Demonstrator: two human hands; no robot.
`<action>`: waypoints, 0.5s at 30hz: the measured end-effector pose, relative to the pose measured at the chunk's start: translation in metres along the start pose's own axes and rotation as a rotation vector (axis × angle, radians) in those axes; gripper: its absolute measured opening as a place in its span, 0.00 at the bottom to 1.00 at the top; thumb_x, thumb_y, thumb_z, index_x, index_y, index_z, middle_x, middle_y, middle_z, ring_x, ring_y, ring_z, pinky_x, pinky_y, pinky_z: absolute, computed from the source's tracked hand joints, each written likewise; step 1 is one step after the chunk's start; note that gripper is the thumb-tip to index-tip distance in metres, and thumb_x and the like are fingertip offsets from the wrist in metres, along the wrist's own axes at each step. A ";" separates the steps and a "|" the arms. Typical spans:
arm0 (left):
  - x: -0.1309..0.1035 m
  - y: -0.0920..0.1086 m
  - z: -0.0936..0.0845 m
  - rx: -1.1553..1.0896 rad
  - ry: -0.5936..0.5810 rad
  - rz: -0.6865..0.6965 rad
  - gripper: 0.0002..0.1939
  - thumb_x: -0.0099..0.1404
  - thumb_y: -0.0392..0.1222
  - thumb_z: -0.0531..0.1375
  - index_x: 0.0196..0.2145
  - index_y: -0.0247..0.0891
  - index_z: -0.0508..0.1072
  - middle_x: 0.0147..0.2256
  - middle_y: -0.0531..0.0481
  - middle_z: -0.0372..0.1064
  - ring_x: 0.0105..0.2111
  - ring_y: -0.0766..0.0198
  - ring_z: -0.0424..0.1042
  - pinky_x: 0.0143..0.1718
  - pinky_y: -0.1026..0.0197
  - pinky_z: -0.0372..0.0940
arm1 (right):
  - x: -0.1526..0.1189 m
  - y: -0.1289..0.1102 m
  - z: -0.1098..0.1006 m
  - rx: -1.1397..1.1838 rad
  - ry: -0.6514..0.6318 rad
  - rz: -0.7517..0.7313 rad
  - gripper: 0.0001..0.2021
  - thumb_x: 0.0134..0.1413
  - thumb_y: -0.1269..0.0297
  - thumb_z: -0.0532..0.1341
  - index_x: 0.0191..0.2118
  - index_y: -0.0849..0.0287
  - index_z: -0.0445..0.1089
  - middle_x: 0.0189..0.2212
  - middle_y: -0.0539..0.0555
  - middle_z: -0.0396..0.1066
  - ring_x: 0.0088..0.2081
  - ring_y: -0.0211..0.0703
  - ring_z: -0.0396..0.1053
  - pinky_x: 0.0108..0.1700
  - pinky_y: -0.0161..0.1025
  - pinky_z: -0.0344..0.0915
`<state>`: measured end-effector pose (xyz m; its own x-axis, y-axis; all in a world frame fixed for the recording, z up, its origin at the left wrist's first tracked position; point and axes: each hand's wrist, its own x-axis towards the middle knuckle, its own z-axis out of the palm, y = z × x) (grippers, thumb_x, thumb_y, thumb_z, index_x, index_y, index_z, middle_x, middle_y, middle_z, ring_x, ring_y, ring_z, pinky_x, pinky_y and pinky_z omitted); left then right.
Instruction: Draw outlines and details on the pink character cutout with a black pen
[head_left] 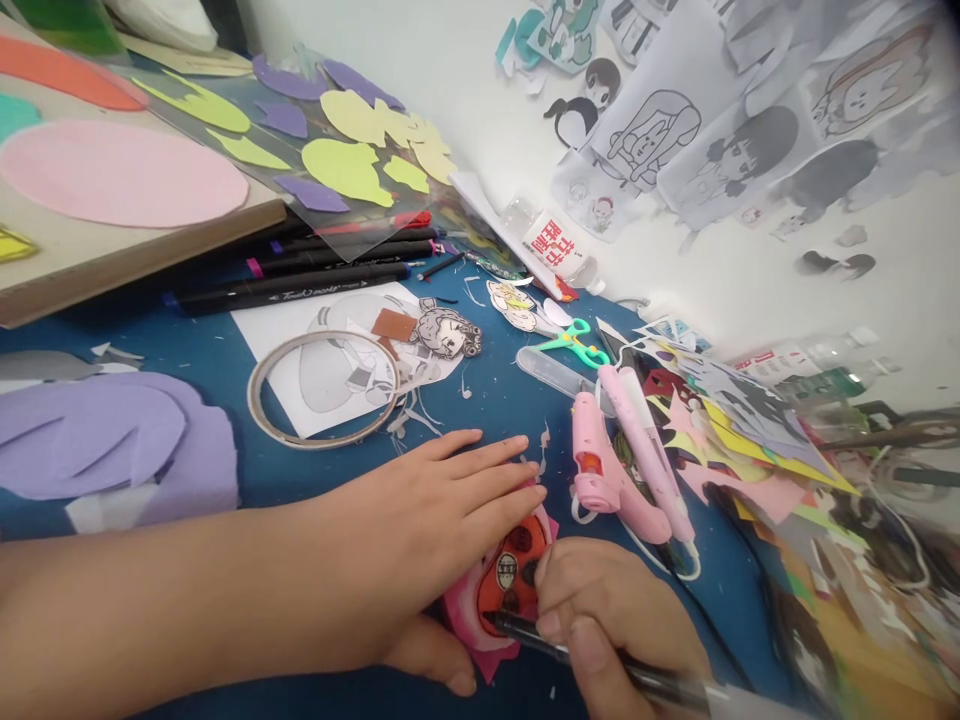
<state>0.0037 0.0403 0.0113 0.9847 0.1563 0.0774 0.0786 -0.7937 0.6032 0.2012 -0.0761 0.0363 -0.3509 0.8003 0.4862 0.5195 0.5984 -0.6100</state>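
Note:
A small pink and red piece (519, 560) with dark oval marks lies on the blue table. Across its upper left part rests my left hand (427, 520), palm down, fingers stretched out over it. My right hand (615, 610) is closed round a black marker (529, 636), whose dark tip touches the lower part of the red area. The right hand's fingers also meet the right edge of the piece. Part of the piece is hidden under the left hand.
Pink glue gun (596, 460) and green scissors (574, 343) lie beyond my right hand. A tape ring (255, 395) sits on a printed sheet. Purple felt (172, 440) is at left, black markers (300, 289) behind. Paper scraps (765, 440) pile up at right, beside the wall.

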 end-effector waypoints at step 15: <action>0.000 0.003 -0.002 -0.001 -0.029 -0.027 0.54 0.61 0.63 0.70 0.72 0.29 0.56 0.74 0.36 0.45 0.74 0.38 0.45 0.74 0.35 0.33 | 0.003 -0.001 0.000 -0.058 0.005 -0.016 0.08 0.59 0.78 0.53 0.36 0.58 0.63 0.23 0.49 0.71 0.23 0.37 0.72 0.29 0.32 0.73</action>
<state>0.0033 0.0387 0.0143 0.9864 0.1601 0.0379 0.1048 -0.7891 0.6052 0.2002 -0.0744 0.0382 -0.3559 0.7904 0.4986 0.5581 0.6077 -0.5650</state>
